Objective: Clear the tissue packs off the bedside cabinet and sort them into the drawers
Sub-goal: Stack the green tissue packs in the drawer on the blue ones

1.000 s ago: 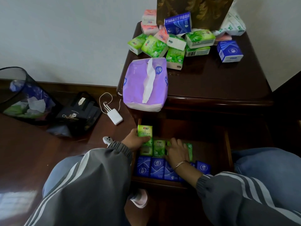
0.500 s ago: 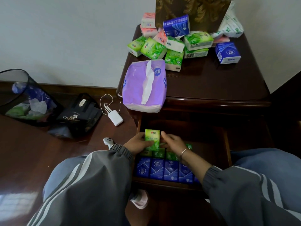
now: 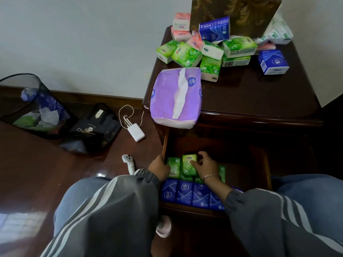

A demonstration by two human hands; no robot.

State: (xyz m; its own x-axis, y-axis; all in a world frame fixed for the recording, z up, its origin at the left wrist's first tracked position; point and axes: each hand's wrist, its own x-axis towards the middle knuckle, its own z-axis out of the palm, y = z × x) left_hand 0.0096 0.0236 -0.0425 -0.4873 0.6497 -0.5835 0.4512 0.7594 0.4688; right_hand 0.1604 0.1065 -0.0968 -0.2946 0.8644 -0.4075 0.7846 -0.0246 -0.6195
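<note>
Right hand [image 3: 204,165] is pinching the green pack [image 3: 189,164] alone now.
Left hand [image 3: 159,168], having let go, is resting at the drawer [image 3: 267,164] edge; whether it's curled I cannot tell.

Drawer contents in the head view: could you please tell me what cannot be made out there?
All in the head view:
Left hand: its own back hides the fingers, so its grip is unclear.
Green packs: right hand, gripping one, and wrist cover others; count unknown.
Blue packs: right sleeve hides the row's end.
Drawer back: lost in shadow.
</note>
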